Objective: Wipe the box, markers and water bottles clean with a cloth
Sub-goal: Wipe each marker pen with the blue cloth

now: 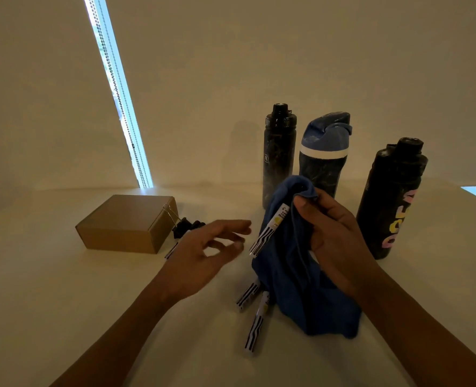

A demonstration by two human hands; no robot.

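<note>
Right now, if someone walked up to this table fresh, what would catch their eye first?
Centre stage, the right hand pinches a blue cloth round a striped marker, the left hand open beside its free end. Behind stand three water bottles: a slim black bottle, a blue-lidded bottle and, rightmost, a black bottle with pastel lettering. A cardboard box sits at the left.

A pale desk [91, 303] carries everything. At ten o'clock lies a closed cardboard box [128, 223], with black binder clips [188, 226] just beside its right end. Three bottles stand upright from one to three o'clock: a black bottle [278, 155], a blue-lidded bottle [323, 155] and a lettered black bottle [393, 199]. Near six o'clock two striped markers [256, 322] lie side by side, touching the pooled lower end of a blue cloth [314, 311].
</note>
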